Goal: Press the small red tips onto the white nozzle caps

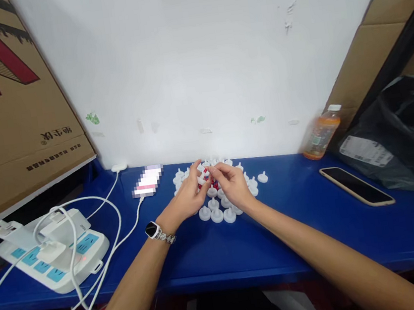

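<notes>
My left hand (189,194), with a watch on its wrist, is closed at the fingertips on a white plastic piece (202,177), partly hidden by the fingers. Close beside it, my right hand (235,186) pinches a small red piece (206,170) against or just above the white one; contact is too small to tell. Around and below both hands stand several white round plastic pieces with thin upright stems (217,214). Small red parts (216,181) lie in a heap between the hands. One white stemmed piece (262,177) stands apart on the right.
The blue table (279,237) meets a white wall. At left are a power strip (71,259) with plugs, looping white cables and a lit phone (148,181). At right are an orange drink bottle (321,134), another phone (356,186) and a dark plastic bag (397,125).
</notes>
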